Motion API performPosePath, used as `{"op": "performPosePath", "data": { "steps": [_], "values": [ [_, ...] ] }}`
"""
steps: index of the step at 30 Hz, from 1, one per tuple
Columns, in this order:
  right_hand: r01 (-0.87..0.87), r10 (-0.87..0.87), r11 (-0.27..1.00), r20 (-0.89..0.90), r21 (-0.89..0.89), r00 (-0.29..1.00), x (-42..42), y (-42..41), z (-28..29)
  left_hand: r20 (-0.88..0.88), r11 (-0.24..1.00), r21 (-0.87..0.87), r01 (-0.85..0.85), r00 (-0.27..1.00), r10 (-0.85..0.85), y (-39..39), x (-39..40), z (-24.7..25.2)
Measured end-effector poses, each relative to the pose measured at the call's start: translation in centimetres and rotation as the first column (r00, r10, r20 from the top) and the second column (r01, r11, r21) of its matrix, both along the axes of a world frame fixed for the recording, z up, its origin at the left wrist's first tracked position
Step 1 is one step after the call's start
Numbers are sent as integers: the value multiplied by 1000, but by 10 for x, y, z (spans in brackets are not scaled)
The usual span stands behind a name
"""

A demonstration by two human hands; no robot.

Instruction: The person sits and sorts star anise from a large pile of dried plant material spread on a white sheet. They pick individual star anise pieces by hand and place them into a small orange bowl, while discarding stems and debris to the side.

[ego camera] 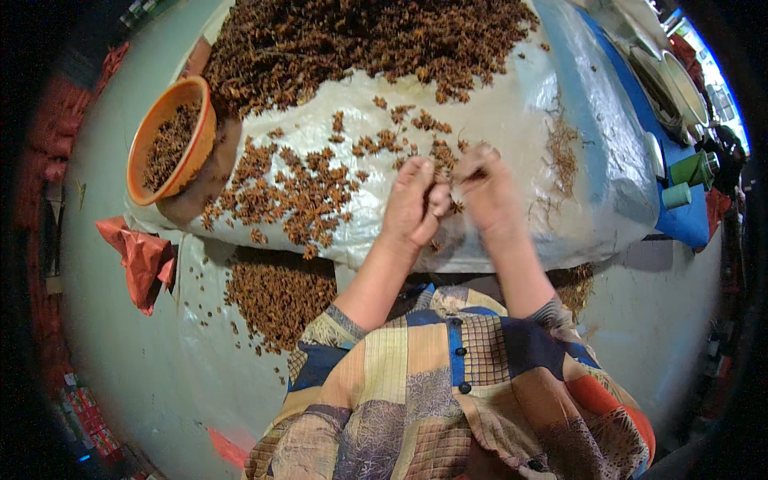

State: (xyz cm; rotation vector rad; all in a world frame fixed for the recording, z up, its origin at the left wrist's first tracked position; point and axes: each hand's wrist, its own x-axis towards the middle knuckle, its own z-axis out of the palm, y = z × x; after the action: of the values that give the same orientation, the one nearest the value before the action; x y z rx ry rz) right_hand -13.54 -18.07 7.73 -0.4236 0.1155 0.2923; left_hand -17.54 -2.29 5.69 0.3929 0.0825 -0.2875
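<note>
My left hand (413, 201) is over the plastic-covered table with its fingers curled, a small brown piece of star anise (443, 173) at the fingertips. Close by on the right, my right hand (491, 191) is blurred by motion, its fingers bent inward. A dark bit shows under those fingers, but whether they grip it is unclear. Loose star anise (443, 151) lies just beyond both hands. To the left is a spread patch of star anise pods (306, 195), and a large heap of star anise (372, 42) covers the far part of the table.
An orange plastic bowl (207, 135) holding star anise stands at the table's left edge. Thin stems (563, 153) lie on the plastic sheet (516, 114) at right. Below the table is a brown pile (282, 294) beside a red plastic bag (146, 264). A green cup (677, 195) sits far right.
</note>
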Motion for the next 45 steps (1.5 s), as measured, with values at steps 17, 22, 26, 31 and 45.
{"op": "performPosePath", "data": {
  "steps": [17,22,26,31,45],
  "values": [
    [59,367,499,272,-865,889,6,52,-12,-1,926,346,-151,987,162,37,6,-26],
    [42,349,706,400,-707,848,-22,70,5,-45,981,82,-175,983,180,45,4,-22],
    [324,577,313,449,-893,682,-36,84,36,-108,985,-30,-167,981,163,76,15,-21],
    [466,658,-79,305,-881,688,12,75,48,43,900,-275,-339,930,364,104,21,-13],
    [-15,461,495,248,-869,852,-7,73,41,-161,969,151,-193,963,217,68,21,-15]
  ]
}}
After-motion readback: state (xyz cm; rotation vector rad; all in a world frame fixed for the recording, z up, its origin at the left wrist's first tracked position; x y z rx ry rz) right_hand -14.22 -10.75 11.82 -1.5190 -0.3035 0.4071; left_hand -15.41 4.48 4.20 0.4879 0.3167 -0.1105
